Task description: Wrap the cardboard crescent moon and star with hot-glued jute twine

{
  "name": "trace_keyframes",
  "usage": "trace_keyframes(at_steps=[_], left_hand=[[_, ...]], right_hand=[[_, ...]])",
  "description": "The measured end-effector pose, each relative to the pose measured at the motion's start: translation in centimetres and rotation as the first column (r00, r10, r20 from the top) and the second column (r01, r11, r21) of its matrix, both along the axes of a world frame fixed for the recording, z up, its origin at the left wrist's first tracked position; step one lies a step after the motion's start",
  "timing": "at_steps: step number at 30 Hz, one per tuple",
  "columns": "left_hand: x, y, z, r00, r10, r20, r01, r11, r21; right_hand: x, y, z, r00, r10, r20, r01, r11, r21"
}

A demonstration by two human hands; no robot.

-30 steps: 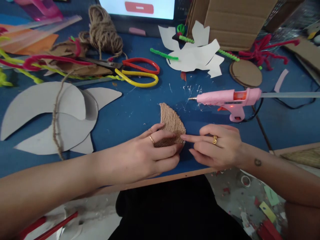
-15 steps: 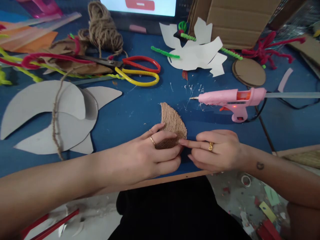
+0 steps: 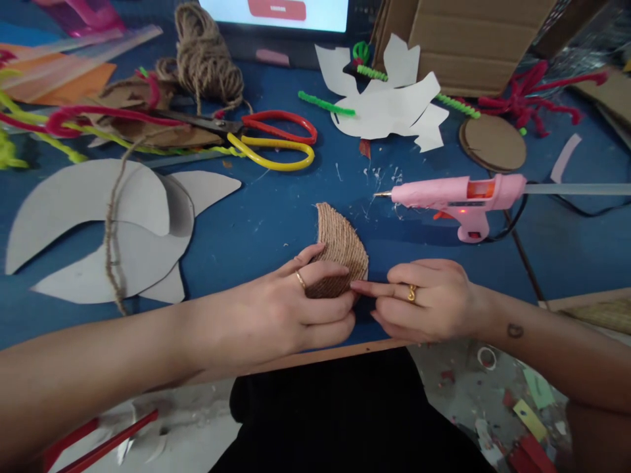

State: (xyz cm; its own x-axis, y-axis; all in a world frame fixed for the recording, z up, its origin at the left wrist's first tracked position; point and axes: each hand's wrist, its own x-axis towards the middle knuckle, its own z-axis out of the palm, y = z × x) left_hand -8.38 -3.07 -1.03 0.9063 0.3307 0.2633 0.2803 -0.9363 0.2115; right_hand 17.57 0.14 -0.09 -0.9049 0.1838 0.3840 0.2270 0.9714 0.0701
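Note:
A curved, pointed piece covered in rows of jute twine (image 3: 341,240) lies near the front edge of the blue table, a sliver of pale backing showing at its right side. My left hand (image 3: 300,302) is closed over its lower left part, fingers across the twine. My right hand (image 3: 426,299) is closed at the lower right edge of the piece, its index fingertip pressing on the twine; the thumb is hidden. To the right, a pink hot glue gun (image 3: 458,194) lies on its side with a small light lit and a glue stick in its back.
Scissors (image 3: 276,141) with red and yellow handles lie behind my left hand, near a ball of twine (image 3: 207,59). Grey card cutouts (image 3: 142,230) lie left, white cutouts (image 3: 384,105) at the back. A cardboard disc (image 3: 493,144) and box (image 3: 473,39) stand right.
My right index fingertip has shifted slightly left and down along the edge of the twine piece. My left hand stays in place.

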Motion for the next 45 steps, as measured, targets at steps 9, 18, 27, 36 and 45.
trace_keyframes(at_steps=[9, 18, 27, 36, 45], left_hand=[[0.1, 0.1, 0.1, 1.000, 0.008, -0.005, -0.008, 1.000, 0.019], [0.0, -0.2, -0.1, 1.000, 0.028, -0.007, -0.028, 0.999, 0.033], [0.2, -0.1, 2.4, 0.994, 0.069, 0.086, -0.056, 0.988, -0.141], [0.4, -1.8, 3.2, 0.974, 0.192, -0.123, -0.208, 0.969, -0.136], [0.9, -2.4, 3.3, 0.942, 0.296, -0.161, -0.322, 0.931, -0.172]], right_hand=[[-0.2, 0.3, -0.3, 0.970, -0.221, -0.105, 0.213, 0.974, -0.081], [-0.4, 0.6, -0.1, 0.954, -0.280, -0.111, 0.259, 0.951, -0.171], [0.0, 0.7, -0.4, 0.962, -0.232, -0.146, 0.215, 0.969, -0.124], [-0.2, 0.7, -0.4, 0.957, -0.231, -0.176, 0.209, 0.969, -0.133], [-0.1, 0.7, -0.5, 0.958, -0.231, -0.169, 0.213, 0.970, -0.122]])
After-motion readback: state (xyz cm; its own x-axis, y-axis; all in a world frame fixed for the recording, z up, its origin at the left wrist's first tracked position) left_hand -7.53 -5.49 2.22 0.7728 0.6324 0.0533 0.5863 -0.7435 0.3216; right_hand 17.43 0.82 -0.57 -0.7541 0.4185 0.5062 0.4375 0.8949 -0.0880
